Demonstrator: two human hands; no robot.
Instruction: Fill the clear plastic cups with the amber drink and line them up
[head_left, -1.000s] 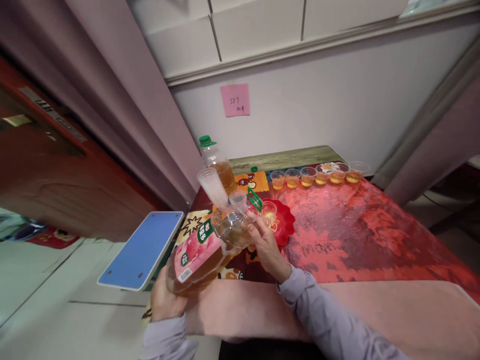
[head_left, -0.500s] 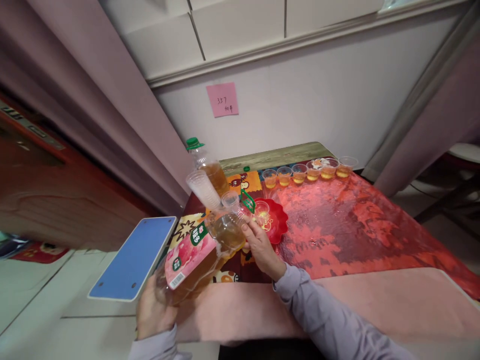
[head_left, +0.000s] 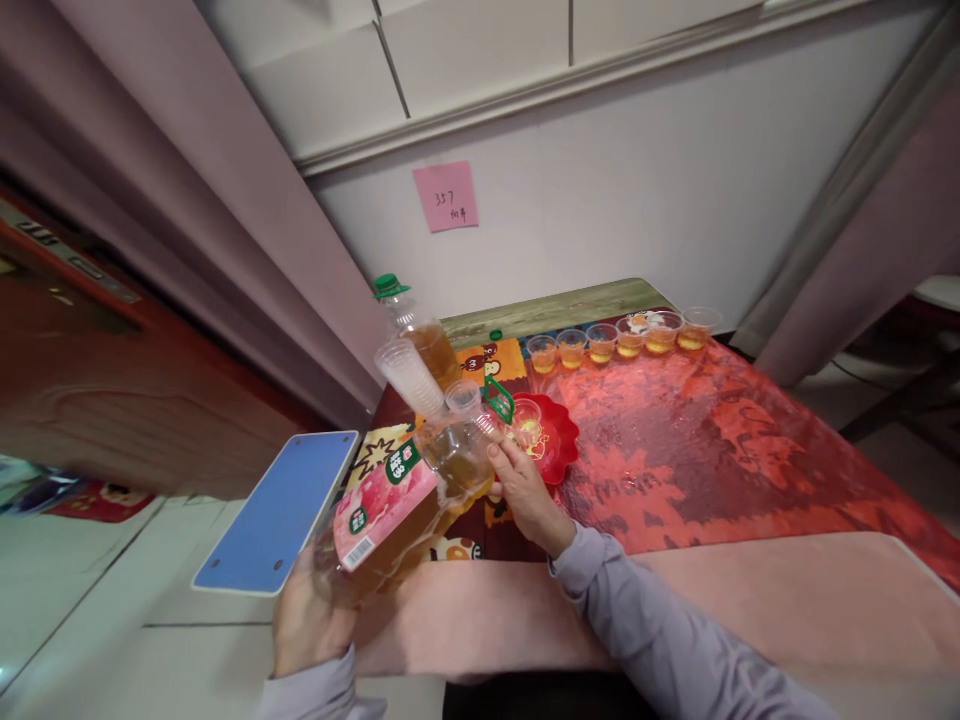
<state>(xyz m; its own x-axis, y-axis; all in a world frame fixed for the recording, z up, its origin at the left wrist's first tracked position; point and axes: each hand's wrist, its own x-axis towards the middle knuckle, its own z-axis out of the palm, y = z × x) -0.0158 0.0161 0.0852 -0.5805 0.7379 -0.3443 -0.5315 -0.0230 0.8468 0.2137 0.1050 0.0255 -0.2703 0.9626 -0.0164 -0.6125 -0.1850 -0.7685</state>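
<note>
A large clear juice bottle (head_left: 390,510) with a pink label and amber juice lies tilted between my hands, its neck toward the red scalloped bowl (head_left: 566,440). My left hand (head_left: 311,615) cups its base. Around the neck, my right hand (head_left: 525,490) is closed near the green handle (head_left: 499,400). Inside the bowl, beneath the bottle's mouth, stands a clear plastic cup (head_left: 527,420) with some pale yellow liquid at its bottom. Just behind the bottle are a leaning stack of clear cups (head_left: 409,375) and a single small clear cup (head_left: 463,398).
A second juice bottle (head_left: 431,345) with a green cap stands behind the stack. Several clear cups of juice (head_left: 601,345) form a row along the table's back right. A loose green cap (head_left: 495,335) lies near the back edge. A blue board (head_left: 277,515) is at the left.
Both hands keep their hold on the tilted bottle, almost unmoved. The camera view has shifted slightly; the cups and bowl stay in place.
</note>
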